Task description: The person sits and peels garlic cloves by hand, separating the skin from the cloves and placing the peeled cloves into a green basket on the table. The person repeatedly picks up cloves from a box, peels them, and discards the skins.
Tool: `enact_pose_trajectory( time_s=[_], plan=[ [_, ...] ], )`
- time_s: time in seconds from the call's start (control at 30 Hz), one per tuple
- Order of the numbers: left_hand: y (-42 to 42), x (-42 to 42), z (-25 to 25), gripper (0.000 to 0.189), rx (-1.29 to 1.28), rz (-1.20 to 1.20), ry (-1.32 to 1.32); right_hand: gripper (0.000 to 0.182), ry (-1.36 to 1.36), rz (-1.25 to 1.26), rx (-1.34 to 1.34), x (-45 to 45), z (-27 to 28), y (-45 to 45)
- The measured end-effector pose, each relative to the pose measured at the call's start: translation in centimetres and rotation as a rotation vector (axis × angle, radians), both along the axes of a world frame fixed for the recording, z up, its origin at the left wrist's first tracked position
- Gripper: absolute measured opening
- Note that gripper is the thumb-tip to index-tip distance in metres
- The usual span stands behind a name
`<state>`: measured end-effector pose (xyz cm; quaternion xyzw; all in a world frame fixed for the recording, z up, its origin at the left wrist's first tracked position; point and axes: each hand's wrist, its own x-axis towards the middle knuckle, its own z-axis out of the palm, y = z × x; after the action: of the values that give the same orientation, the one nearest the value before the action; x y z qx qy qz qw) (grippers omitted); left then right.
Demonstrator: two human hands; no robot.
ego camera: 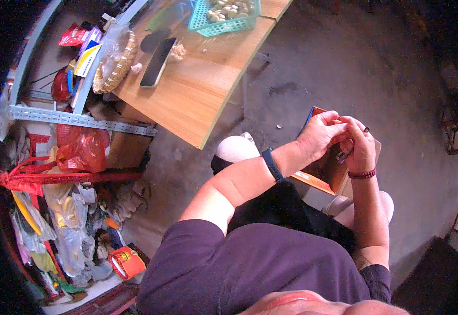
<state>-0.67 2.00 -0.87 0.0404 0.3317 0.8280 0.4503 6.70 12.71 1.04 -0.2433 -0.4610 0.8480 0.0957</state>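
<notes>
My left hand [318, 133], with a dark wristband above it, meets my right hand above an open cardboard box [341, 179]. The thumb and fingertips of my left hand are pinched together; whatever may be between them is hidden. My right hand [359, 147], with a dark red bead bracelet at its wrist, is curled around a small dark tool [342, 157]. Only bits of that tool show, so its kind is unclear. The box has an orange flap and a blue edge and sits by my knees, partly covered by both hands.
Left of me, a wooden table [197, 98] bears a phone [158, 63], a garlic bulb [177, 52] and a turquoise plastic basket [225, 28] of pale cloves [229, 10]. Beside it, a metal shelf [83, 121] holds a woven basket [115, 67] and plastic bags [81, 153].
</notes>
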Motion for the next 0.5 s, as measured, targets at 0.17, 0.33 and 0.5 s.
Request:
enact_pose_trajectory(
  time_s=[0.17,0.33,0.5],
  plan=[
    [0.6,0.1,0.4,0.003,-0.198,0.097,0.118,0.018,0.02,-0.022,-0.094,-0.7,0.1,0.1],
    [1.3,0.6,0.4,0.006,-0.316,0.143,0.368,0.027,-0.038,-0.056,-0.148,-0.9,0.1,0.5],
    [1.7,1.2,1.1,0.022,-0.526,0.249,0.79,0.032,-0.111,-0.099,-0.231,-1.3,-0.7,1.0]
  ],
)
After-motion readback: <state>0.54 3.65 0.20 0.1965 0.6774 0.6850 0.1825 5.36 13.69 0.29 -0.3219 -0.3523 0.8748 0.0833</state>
